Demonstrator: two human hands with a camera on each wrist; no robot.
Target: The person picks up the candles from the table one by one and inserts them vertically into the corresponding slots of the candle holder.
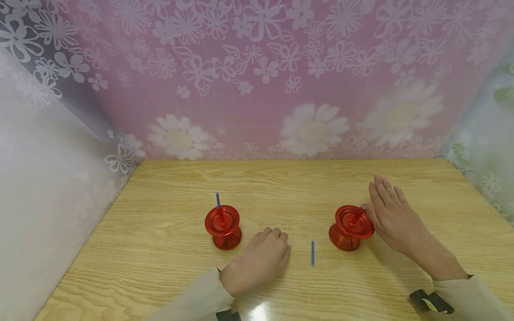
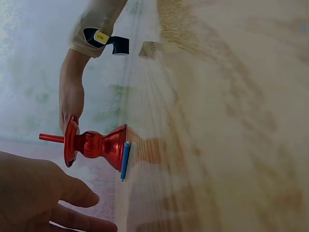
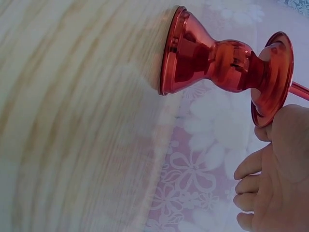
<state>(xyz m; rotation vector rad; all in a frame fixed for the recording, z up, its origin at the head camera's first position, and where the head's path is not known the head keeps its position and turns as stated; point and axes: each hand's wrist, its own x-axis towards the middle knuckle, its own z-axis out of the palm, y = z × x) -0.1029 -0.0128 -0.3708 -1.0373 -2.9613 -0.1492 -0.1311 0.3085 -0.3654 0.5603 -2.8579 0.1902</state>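
Observation:
My right hand is beside the right red candle holder, fingers stretched out and thumb at the rim of its dish, as the right wrist view also shows. A bare red tube rises from this dish. My left hand hovers low over the table between the two holders, its fingers loosely bent and holding nothing. The left red candle holder stands upright with a thin blue candle-like stick in its tube. A second blue stick lies on the table between my left hand and the right holder.
The wood-grain table reaches back to a pink flowered cloth. Pale curtains hang at both sides. Dark straps sit on the beige sleeves.

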